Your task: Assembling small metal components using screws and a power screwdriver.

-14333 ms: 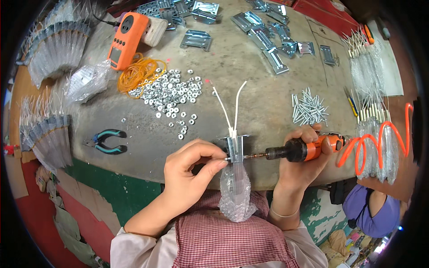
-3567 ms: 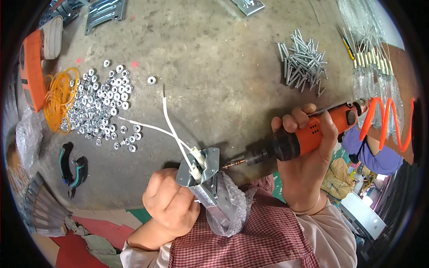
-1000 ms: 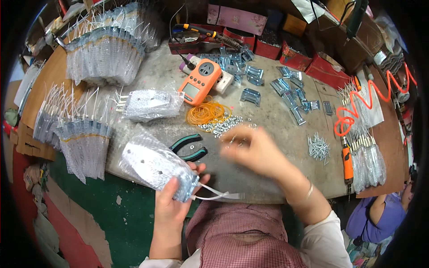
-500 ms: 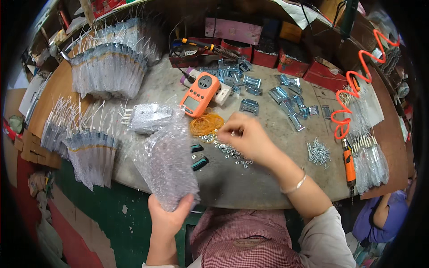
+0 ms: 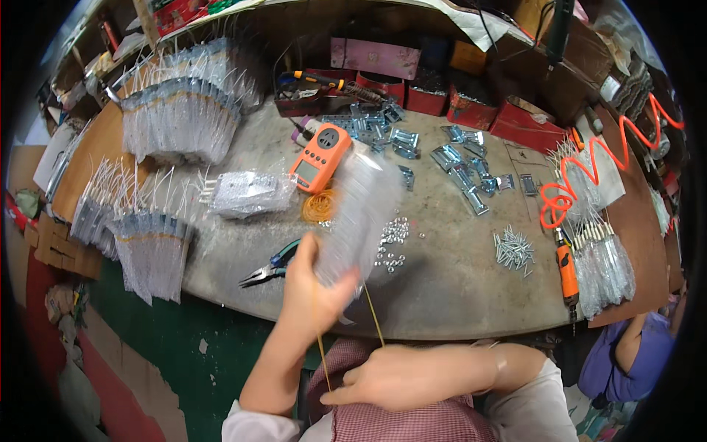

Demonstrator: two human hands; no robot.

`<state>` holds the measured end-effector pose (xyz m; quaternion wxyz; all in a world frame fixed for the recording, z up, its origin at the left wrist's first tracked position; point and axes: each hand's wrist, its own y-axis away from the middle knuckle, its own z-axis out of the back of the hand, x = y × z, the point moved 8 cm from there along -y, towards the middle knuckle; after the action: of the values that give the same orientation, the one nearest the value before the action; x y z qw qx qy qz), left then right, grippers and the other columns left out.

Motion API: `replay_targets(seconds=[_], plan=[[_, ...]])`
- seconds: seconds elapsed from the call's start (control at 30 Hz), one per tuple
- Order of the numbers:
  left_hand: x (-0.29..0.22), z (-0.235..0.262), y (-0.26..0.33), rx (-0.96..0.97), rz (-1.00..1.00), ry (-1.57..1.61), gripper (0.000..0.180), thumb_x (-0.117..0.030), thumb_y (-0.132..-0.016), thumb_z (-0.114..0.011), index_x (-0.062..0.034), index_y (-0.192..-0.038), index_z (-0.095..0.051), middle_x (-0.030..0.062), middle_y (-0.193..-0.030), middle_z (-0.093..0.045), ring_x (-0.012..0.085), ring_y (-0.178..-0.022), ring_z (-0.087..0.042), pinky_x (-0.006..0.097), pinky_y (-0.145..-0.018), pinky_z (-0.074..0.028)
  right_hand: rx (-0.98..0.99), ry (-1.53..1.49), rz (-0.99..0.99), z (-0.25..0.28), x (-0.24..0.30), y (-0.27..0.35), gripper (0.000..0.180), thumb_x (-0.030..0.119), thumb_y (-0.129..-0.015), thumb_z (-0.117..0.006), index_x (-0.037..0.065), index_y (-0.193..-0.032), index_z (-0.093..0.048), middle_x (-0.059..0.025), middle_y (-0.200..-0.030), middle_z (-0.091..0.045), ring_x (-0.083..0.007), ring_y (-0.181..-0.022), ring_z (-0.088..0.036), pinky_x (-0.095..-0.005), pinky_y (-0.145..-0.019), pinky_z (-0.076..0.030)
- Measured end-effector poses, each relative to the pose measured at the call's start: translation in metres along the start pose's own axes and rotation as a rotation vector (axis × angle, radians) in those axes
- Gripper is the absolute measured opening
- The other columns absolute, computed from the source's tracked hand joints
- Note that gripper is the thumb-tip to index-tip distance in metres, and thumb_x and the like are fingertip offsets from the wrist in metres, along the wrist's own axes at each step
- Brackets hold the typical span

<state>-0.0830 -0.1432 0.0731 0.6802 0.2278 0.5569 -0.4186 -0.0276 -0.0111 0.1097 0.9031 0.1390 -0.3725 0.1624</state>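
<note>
My left hand (image 5: pixel 313 283) is closed around the lower end of a bubble-wrap bag (image 5: pixel 366 199), which stands tilted over the bench and is smeared by motion. Low in front of the apron, my right hand (image 5: pixel 401 376) pulls a yellow rubber band (image 5: pixel 374 313) downward. Two strands of that band run stretched up to the bag and my left hand. Beside the left hand lie pliers (image 5: pixel 259 275) with dark and teal handles. A heap of rubber bands (image 5: pixel 318 208) is partly hidden behind the bag, and small metal nuts (image 5: pixel 395 231) are scattered to its right.
An orange meter (image 5: pixel 319 162) lies beyond the bag. Bubble-wrapped bundles (image 5: pixel 177 125) with white wires crowd the left, near a wrapped packet (image 5: pixel 252 194). Blue metal brackets (image 5: pixel 460 169), screws (image 5: pixel 514 249), red bins (image 5: pixel 471 107) and an orange screwdriver (image 5: pixel 566 272) on a coiled cord occupy the back and right.
The bag has swung right and upright in my left hand. From the rubber-band heap, my right hand has come down toward my lap, now stretching a band. The pliers are more exposed.
</note>
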Motion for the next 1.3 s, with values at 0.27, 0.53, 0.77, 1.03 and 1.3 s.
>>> replay_targets(seconds=[0.27, 0.53, 0.77, 1.03, 1.3], plan=[[-0.028, 0.009, 0.024, 0.321, 0.081, 1.023, 0.065, -0.010, -0.066, -0.073, 0.0058, -0.123, -0.046, 0.0139, -0.106, -0.060, 0.0232, -0.095, -0.061, 0.035, -0.083, -0.049, -0.559, -1.226, 0.415, 0.045, -0.097, 0.061, 0.087, 0.044, -0.073, -0.070, 0.002, -0.139, -0.032, -0.0242, -0.137, -0.040, -0.0334, -0.126, -0.042, -0.0434, -0.103, -0.034], [-0.010, -0.029, 0.057, 0.562, -0.150, -0.339, 0.031, -0.010, -0.066, -0.066, 0.0018, -0.092, -0.055, 0.0215, -0.084, -0.060, 0.0356, -0.082, -0.062, 0.042, -0.073, -0.050, -0.247, -0.099, -0.128, 0.096, -0.025, 0.044, 0.094, 0.048, -0.050, -0.085, -0.003, -0.124, -0.056, -0.0135, -0.125, -0.059, -0.0260, -0.110, -0.061, -0.0456, -0.102, -0.037], [0.003, 0.014, 0.042, 0.472, -0.049, -0.356, 0.038, -0.009, -0.067, -0.067, -0.0015, -0.103, -0.057, 0.0180, -0.095, -0.062, 0.0375, -0.087, -0.061, 0.045, -0.076, -0.048, -0.399, 0.442, -0.492, 0.086, -0.065, 0.012, 0.037, 0.015, -0.071, -0.071, 0.008, -0.106, -0.064, -0.0082, -0.091, -0.065, -0.0263, -0.084, -0.063, -0.0392, -0.084, -0.047], [-0.021, 0.102, 0.051, -0.496, -0.387, 0.078, 0.087, -0.036, -0.076, -0.077, 0.0067, -0.137, -0.031, 0.0201, -0.133, -0.046, 0.0302, -0.123, -0.045, 0.040, -0.101, -0.036, -0.913, 0.043, -0.333, 0.083, -0.078, -0.023, 0.066, -0.003, -0.069, -0.061, -0.003, -0.132, -0.042, -0.0247, -0.120, -0.053, -0.0403, -0.111, -0.053, -0.0401, -0.096, -0.043], [-0.007, 0.234, 0.066, -0.873, -0.288, -0.091, 0.085, -0.012, -0.073, -0.077, 0.0026, -0.141, -0.028, 0.0159, -0.128, -0.049, 0.0242, -0.116, -0.051, 0.035, -0.097, -0.041, -0.765, 0.307, -0.027, 0.122, -0.074, -0.090, 0.039, 0.017, -0.074, -0.072, 0.004, -0.109, -0.061, -0.0158, -0.113, -0.057, -0.0334, -0.107, -0.053, -0.0428, -0.091, -0.045]])
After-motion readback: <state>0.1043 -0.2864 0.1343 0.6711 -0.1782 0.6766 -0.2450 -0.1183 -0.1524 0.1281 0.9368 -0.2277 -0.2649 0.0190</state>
